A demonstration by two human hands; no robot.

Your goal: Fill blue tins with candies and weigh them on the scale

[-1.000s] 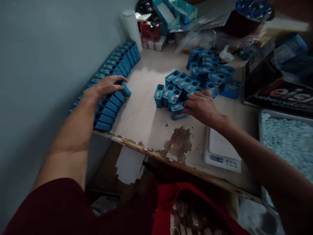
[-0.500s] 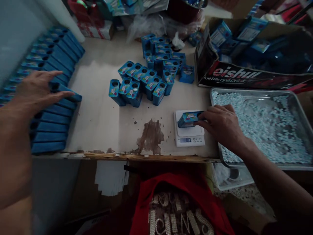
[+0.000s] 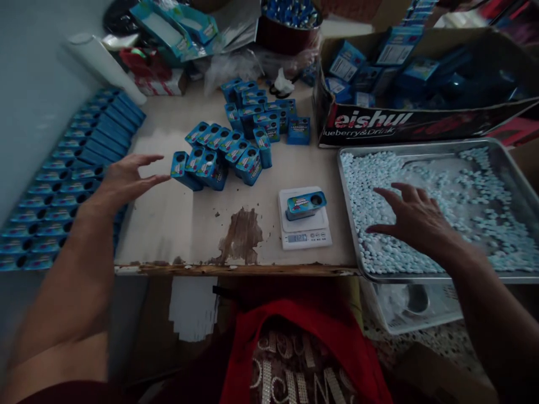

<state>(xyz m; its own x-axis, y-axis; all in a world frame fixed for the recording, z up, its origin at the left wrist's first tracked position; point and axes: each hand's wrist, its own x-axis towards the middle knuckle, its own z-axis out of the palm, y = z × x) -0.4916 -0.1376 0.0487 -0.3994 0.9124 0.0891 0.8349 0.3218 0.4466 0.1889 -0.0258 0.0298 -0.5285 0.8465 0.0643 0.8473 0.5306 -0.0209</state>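
A blue candy box [image 3: 304, 206] with a round hole in its top stands on the white digital scale [image 3: 305, 239], whose display is lit. My right hand [image 3: 416, 219] is open above the metal tray [image 3: 350, 224], over its spread of pale blue candies [image 3: 387, 168], and holds nothing. On the left, my left hand [image 3: 128, 178] is open, thumb and fingers apart, just short of the nearest box [image 3: 184, 170] of the standing group. Behind that hand are packed rows of blue boxes [image 3: 50, 199], partly hidden by my forearm.
A cardboard carton [image 3: 370, 126] full of blue boxes stands at the back right, behind the tray. More boxes [image 3: 252, 106] stand mid-table. A dark red tub [image 3: 290, 36] of wrapped pieces sits at the back. The table's worn front edge [image 3: 236, 270] runs before me.
My right hand has let go of the box on the scale and moved right over the tray. My left hand has left the packed rows and moved right toward the standing boxes.
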